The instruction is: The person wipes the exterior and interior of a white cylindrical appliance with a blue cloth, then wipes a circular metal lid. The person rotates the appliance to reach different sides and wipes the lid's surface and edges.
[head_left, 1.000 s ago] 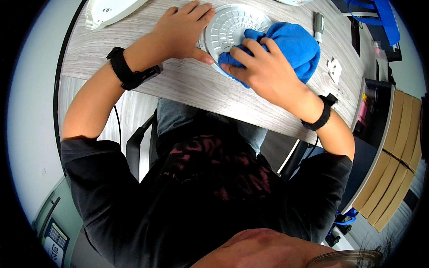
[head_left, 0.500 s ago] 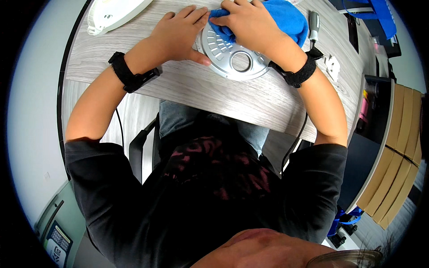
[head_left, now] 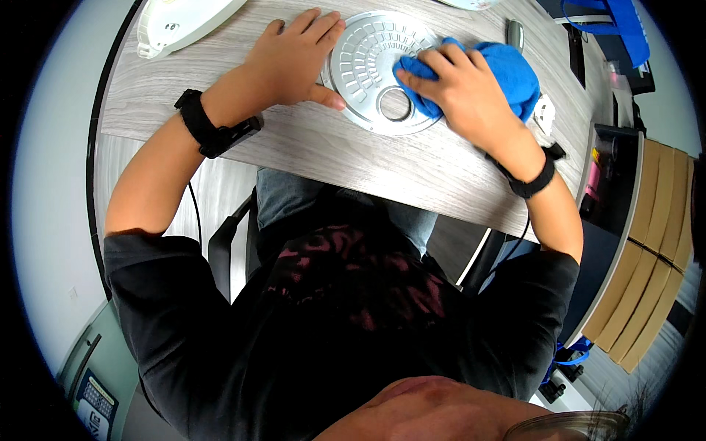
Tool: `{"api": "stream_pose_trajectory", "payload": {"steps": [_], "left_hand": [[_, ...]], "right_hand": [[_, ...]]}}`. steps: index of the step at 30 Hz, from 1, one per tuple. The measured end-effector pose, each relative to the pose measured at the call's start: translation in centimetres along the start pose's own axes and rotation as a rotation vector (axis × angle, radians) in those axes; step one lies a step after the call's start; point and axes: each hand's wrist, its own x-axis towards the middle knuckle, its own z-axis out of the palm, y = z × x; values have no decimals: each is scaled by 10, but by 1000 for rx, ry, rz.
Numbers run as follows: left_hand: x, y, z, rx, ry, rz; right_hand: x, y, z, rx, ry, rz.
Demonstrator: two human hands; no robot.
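**Silver disc under blue cloth, both hands on it**

Silver round metal disc (head_left: 379, 70), with rows of slots and a round hole near its near edge, lies flat on the pale wood-grain table (head_left: 294, 158), close to the table's far edge as seen from the person.

Pose: left hand (head_left: 290, 62) lies palm down at the disc's left rim, forearm running back over the near table edge toward the lower left. Right hand (head_left: 463, 92) lies palm down over the disc's right part, forearm angling back to the lower right. Each wrist carries a black band.

Hidden or unclear: the right side of the disc is covered by a blue bunched cloth (head_left: 511, 70) and the right hand. Palm contact under both hands cannot be seen. A white plastic housing (head_left: 180, 22), left of the disc, is cut off by the top edge. Small objects right of the disc are too small to tell.

Fingers: left fingers are extended and slightly spread, holding nothing; the fingertips reach the disc's upper-left rim and the thumb touches its lower-left rim. Right fingers are loosely curled over the cloth, pressing it onto the disc just right of the hole; not a closed fist.
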Motion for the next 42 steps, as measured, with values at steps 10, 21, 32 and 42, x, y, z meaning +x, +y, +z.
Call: {"api": "stream_pose_trajectory", "payload": {"steps": [10,21,32,42], "left_hand": [[0,0,-2,55,31,36],[1,-3,-1,41,54,50],[11,0,-7,42,0,41],[14,0,-6,44,-32,27]], "right_hand": [[-10,-43,-26,154,-126,17],[-9,-38,-27,213,-128,-9],[21,0,-4,-166,164,-426],[0,-5,-11,26,33,-179]]}}
